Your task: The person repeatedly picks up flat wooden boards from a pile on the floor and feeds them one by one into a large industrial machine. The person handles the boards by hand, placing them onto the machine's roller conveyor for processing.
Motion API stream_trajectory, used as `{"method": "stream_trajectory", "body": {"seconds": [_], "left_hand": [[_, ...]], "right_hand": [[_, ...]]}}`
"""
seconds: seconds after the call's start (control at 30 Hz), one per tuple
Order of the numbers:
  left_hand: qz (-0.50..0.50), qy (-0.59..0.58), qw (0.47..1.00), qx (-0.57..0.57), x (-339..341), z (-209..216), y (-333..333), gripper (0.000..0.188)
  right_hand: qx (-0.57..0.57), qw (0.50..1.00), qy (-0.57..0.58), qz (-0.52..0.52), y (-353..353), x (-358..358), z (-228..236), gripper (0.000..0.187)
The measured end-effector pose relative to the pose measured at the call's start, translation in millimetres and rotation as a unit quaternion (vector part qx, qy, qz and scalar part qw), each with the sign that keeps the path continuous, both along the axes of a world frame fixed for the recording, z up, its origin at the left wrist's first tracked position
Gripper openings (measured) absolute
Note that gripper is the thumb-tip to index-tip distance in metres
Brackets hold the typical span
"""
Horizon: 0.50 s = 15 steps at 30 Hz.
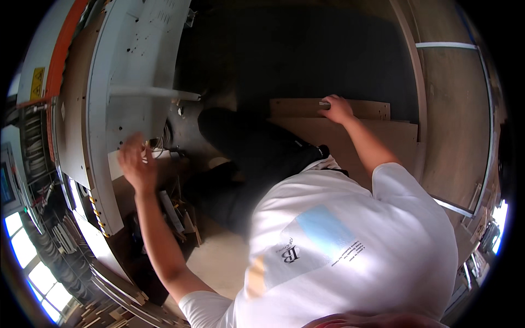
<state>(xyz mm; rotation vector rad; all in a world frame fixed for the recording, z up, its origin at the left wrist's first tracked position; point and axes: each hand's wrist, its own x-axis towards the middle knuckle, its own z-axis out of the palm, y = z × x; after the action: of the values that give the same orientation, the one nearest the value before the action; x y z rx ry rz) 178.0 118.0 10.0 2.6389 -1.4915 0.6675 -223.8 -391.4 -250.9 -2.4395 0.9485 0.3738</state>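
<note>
A small pale object, too small to identify, sits right of centre in the upper half of the frame, just above a long brown board with small holes near its end. The right hand is here, its thumb and fingers closed on the object, at the board's upper edge. Directly below, a larger plain brown panel overlaps the board. The left hand, left of centre, is blurred and raised in front of a tall grey metal panel dotted with dark holes; its fingers seem apart, but I cannot tell whether they hold anything. Above this hand, a pale bar juts rightward from the metal. The person's dark trousers fill the centre, and a white T-shirt with a light blue printed patch covers the lower right. Behind the boards, a broad dark surface spans the upper middle. Along the right stands a brown sheet crossed by a silvery strip. At upper left are an orange strip and a yellow warning label; bright windows and stacked wood pieces occupy the lower left.
</note>
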Motion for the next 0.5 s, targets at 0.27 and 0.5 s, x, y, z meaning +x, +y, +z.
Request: {"method": "stream_trajectory", "body": {"seconds": [0.27,0.5], "left_hand": [[0.110,0.310,0.943,0.058,-123.8,-113.2,45.5,0.037],[0.076,-0.003,0.953,0.292,-199.8,-225.0,143.6,0.030]], "right_hand": [[0.001,0.995,0.020,0.101,4.9,56.7,-4.4,0.079],[0.036,0.994,0.033,0.097,16.5,80.1,13.4,0.070]]}}
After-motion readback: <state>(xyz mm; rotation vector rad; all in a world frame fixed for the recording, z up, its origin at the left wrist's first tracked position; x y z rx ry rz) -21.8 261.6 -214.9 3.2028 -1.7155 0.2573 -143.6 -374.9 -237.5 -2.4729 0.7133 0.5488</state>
